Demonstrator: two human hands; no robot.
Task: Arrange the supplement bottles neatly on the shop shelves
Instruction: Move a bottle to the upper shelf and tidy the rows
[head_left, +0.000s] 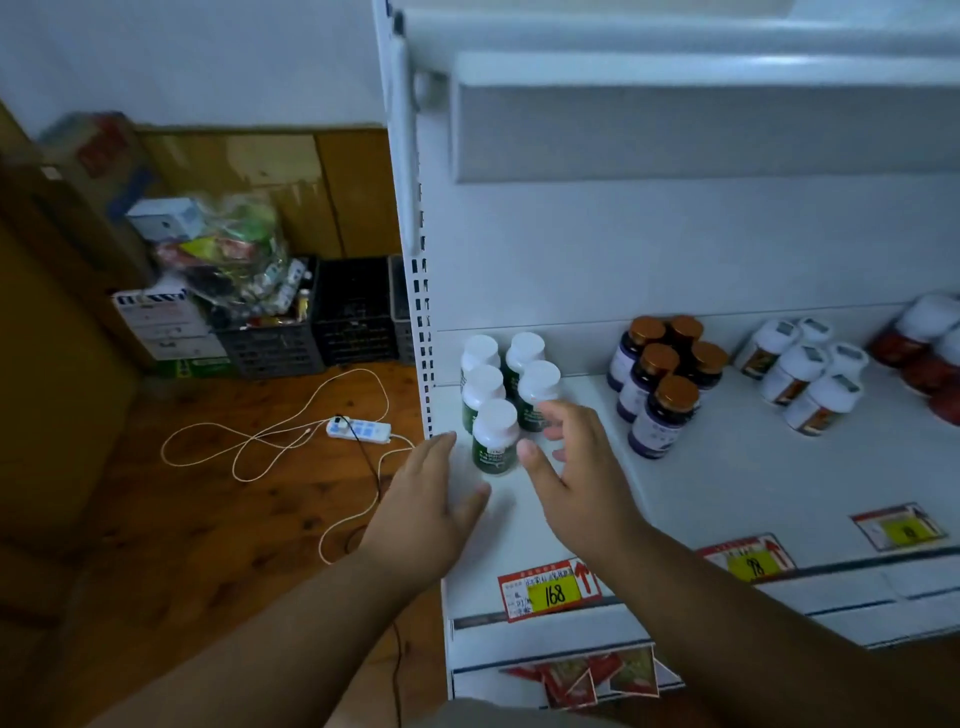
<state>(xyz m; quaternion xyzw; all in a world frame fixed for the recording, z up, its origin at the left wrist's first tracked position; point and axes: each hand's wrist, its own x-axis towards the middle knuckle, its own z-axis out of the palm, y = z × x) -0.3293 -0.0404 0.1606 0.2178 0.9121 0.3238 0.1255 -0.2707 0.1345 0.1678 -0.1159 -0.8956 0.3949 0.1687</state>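
Several green bottles with white caps stand in two rows at the left end of the white shelf. My left hand is open just left of the front bottle, fingers stretched along the shelf edge. My right hand is open just right of that bottle, fingers spread, close to the second row. Neither hand grips anything. Further right stand several purple bottles with brown caps, several white bottles with white caps, and red bottles at the frame's right edge.
Yellow price tags sit on the shelf's front rail. An upper shelf overhangs. Left of the rack, on the wooden floor, lie a white power strip with cords, black crates and cardboard boxes.
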